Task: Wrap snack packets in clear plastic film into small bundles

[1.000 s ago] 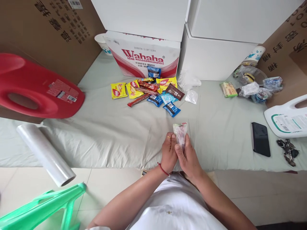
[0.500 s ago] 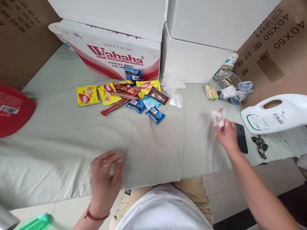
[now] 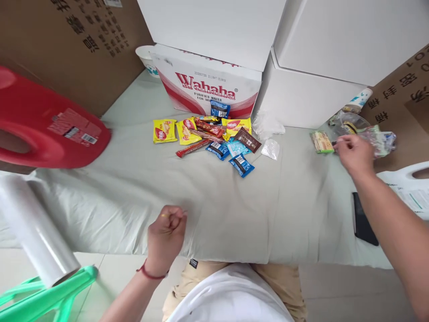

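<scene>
Right hand (image 3: 357,154) half-curled, its hold unclear, fingertips just beside the green-edged snack packet (image 3: 322,142), wrapped snacks (image 3: 382,141) behind its knuckles, left hand (image 3: 166,233) loosely fisted, inside hidden, over the cloth (image 3: 231,214).

Over toward the back right of the cloth (image 3: 295,205), I can see 1 crinkled bundle (image 3: 374,134) in clear wrap, tinged pink and green, partly blocked from view and bunched against 1 bluish wrapped lump (image 3: 390,142) on its right. Just behind, to the left, sits 1 clear plastic tub (image 3: 361,120), something yellow and dark showing in or through it. Farther left, 1 packet (image 3: 321,141) lies flat, tan under its wrap, its near edge bright green.
</scene>
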Available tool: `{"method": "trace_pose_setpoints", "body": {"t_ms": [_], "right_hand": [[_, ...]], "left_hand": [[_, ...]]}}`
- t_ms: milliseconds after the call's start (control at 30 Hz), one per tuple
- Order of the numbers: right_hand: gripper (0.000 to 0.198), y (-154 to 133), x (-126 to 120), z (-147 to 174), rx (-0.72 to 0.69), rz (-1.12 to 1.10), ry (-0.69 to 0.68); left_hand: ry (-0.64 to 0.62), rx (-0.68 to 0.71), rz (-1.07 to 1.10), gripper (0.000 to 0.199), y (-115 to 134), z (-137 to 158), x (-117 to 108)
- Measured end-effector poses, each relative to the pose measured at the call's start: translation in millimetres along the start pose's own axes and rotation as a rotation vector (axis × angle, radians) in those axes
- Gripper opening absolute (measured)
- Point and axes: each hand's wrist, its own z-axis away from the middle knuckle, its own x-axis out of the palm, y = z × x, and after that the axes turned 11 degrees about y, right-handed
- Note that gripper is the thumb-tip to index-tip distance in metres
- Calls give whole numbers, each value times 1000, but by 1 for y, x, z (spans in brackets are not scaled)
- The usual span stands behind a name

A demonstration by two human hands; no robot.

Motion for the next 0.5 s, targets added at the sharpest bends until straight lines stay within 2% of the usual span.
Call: {"method": "trace_pose_setpoints", "body": {"t_ms": [100,200,267,367,433,500], "right_hand": [[21,-53,24,28,-211,-113,-185],[21,-97,54,33,-402,-75,-199],[24,-120,76,29,-427,-10,-207],[22,-146,104,22,-410,37,-255],[14,-155,111,19,-401,6,-249],[10,-157,104,18,-368,-86,-177]], "left_hand": [[-116,81,266,17,27,-20,36],[-175,61,584,25,56,-37,85],[-186,40,729,28,67,-42,119],[-287,1,841,28,66,-39,156],[-354,-5,852,25,58,-34,168],[-415,11,823,21,50,-31,169]]}}
